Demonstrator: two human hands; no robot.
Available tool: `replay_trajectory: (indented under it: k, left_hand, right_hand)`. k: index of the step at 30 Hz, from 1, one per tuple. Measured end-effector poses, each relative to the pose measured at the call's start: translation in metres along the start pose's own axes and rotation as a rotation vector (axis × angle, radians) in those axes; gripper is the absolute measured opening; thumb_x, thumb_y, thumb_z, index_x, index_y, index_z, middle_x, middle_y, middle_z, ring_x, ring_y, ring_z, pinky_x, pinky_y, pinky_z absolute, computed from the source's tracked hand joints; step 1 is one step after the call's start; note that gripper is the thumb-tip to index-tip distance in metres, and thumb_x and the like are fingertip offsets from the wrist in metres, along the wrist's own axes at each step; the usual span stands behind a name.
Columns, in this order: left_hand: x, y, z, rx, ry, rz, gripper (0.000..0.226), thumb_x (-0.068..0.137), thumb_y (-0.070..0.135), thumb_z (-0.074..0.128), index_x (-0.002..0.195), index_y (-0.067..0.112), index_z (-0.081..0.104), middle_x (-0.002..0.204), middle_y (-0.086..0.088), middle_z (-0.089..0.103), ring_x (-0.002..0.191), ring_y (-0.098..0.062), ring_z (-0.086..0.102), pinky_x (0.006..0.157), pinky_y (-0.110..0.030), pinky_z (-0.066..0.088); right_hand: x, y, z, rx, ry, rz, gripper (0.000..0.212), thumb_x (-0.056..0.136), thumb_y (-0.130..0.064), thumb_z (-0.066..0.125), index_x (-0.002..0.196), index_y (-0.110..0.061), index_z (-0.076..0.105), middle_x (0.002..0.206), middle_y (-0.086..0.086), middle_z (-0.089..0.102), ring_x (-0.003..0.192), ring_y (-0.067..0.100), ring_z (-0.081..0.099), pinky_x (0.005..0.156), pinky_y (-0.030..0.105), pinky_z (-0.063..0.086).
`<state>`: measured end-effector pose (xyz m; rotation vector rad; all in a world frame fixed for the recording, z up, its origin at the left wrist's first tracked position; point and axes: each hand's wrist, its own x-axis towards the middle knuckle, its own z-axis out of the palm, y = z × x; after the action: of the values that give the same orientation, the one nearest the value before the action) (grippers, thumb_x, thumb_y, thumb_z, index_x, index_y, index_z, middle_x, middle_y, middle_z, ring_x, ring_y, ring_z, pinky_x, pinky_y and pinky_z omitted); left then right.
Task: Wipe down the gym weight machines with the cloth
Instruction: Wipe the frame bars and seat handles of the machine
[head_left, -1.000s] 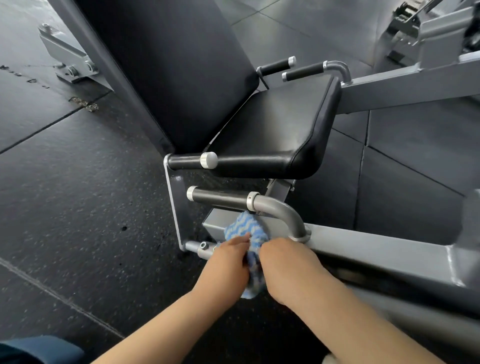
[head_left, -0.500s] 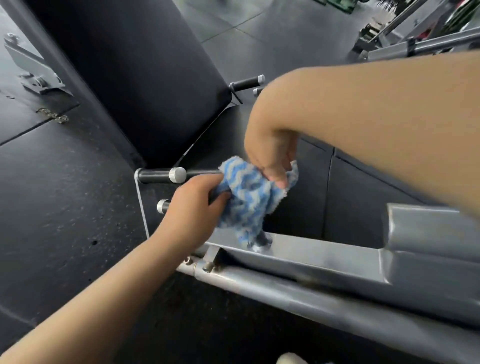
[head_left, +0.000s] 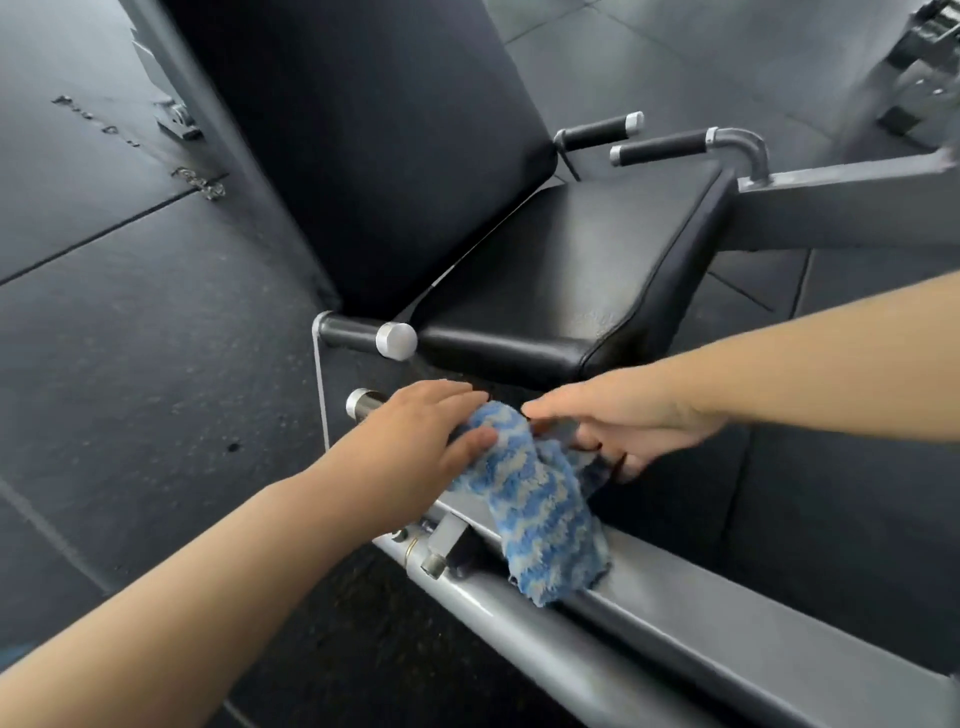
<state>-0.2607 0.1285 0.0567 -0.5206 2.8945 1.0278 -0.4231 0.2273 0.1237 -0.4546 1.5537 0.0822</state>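
While both hands hold the cloth (head_left: 535, 499), left hand (head_left: 410, 447) and right hand (head_left: 618, 415) drape it over the lower handle (head_left: 363, 402), apparently for wiping.

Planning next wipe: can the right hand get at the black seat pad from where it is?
Probably yes: the right hand sits just below the seat pad's front edge, and nothing lies on the pad.

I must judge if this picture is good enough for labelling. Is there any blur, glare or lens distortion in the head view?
Head view: light is soft and even, with only mild sheen on the black seat pad and the grey frame beam. The centre is fairly sharp: the cloth, the left hand and the right hand. Wide-angle distortion bends straight lines near the edges; the top right corner is blurred.
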Motion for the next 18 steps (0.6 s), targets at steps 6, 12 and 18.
replay_trajectory:
  k: [6,12,18]
  left_hand:
    - [-0.006,0.003,0.003,-0.216,0.187,-0.126,0.044,0.095,0.033,0.045,0.138,0.025,0.041,0.131,0.019,0.038,0.113,0.012,0.027,0.086,0.007,0.017]
    - [-0.023,-0.007,-0.003,-0.267,0.175,-0.230,0.034,0.093,0.029,0.049,0.126,0.031,0.054,0.117,0.021,0.051,0.103,0.005,0.049,0.084,-0.002,0.030]
    - [-0.025,-0.022,-0.016,-0.171,0.143,-0.336,0.035,0.084,0.030,0.064,0.118,0.037,0.060,0.117,0.017,0.058,0.100,-0.002,0.054,0.085,-0.010,0.036]
  right_hand:
    - [0.047,0.007,0.029,0.149,0.136,-0.104,0.072,0.080,-0.075,0.033,0.126,-0.025,0.056,0.126,-0.004,0.059,0.118,0.016,0.053,0.107,0.038,0.036]
    - [0.053,0.013,0.020,-0.528,0.358,-0.209,0.035,0.100,-0.032,0.040,0.104,-0.006,0.063,0.112,0.013,0.064,0.107,0.027,0.059,0.090,0.033,0.047]
    - [0.049,-0.008,0.001,-0.631,0.669,-0.566,0.047,0.094,-0.039,0.043,0.078,0.000,0.065,0.107,0.003,0.056,0.098,0.017,0.052,0.087,0.030,0.037]
